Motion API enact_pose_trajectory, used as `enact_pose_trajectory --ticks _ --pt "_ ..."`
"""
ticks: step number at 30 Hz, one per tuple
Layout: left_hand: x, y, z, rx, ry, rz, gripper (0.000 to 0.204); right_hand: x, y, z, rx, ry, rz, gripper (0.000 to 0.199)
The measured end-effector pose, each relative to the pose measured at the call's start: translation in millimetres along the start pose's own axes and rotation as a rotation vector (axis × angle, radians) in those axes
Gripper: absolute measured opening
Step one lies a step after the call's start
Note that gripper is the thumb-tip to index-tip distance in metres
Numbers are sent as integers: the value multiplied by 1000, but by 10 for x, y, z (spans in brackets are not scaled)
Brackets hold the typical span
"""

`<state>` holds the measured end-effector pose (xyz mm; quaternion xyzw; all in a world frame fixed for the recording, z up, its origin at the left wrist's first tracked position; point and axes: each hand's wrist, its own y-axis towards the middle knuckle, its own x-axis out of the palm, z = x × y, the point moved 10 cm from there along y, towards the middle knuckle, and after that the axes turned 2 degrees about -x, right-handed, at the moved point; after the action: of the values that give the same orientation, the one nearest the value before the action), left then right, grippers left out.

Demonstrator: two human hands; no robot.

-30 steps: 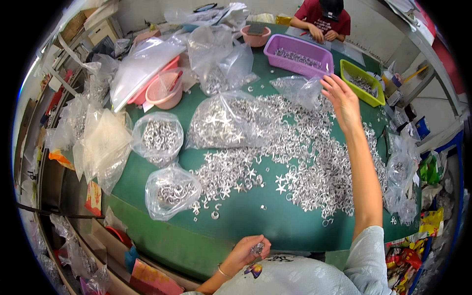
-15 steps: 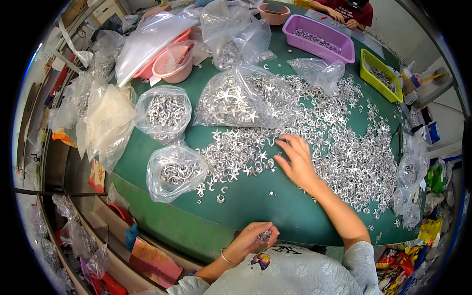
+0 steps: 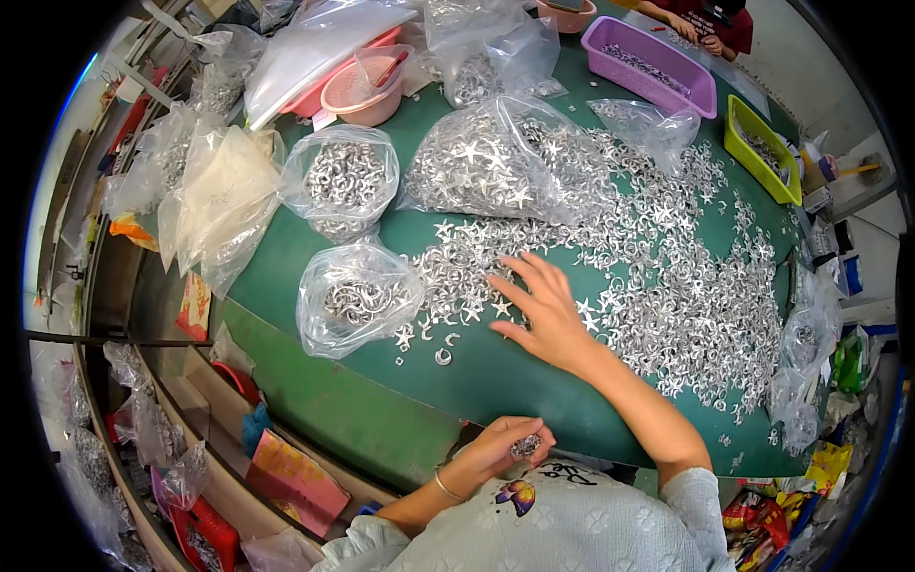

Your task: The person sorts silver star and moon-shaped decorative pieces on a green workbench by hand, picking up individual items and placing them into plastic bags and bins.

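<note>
Down on the green surface (image 3: pixel 381 419), the right hand (image 3: pixel 543 310) lay flat, its grip spread, fingertips touching the loose pile of silver stars and rings (image 3: pixel 667 276) that covered the middle and right side. Close to the near edge, the left hand (image 3: pixel 496 448) pinched a small cluster of metal pieces (image 3: pixel 526 444) against the chest. Two clear bags of rings (image 3: pixel 357 300) sat toward the left edge. Pink bowls (image 3: pixel 367 91) and purple and yellow trays (image 3: pixel 658 67) lined the far edge, where another person's hands worked.
</note>
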<state>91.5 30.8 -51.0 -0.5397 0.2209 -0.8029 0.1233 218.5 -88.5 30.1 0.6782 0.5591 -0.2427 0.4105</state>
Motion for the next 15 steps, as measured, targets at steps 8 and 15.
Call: enact_pose_trajectory --ticks 8,15 --pt "-59 -59 -31 20 -35 -5 35 176 -265 -23 -68 -122 -138 42" --pt "-26 -46 11 27 10 -21 36 -461 -725 295 48 -176 141 22"
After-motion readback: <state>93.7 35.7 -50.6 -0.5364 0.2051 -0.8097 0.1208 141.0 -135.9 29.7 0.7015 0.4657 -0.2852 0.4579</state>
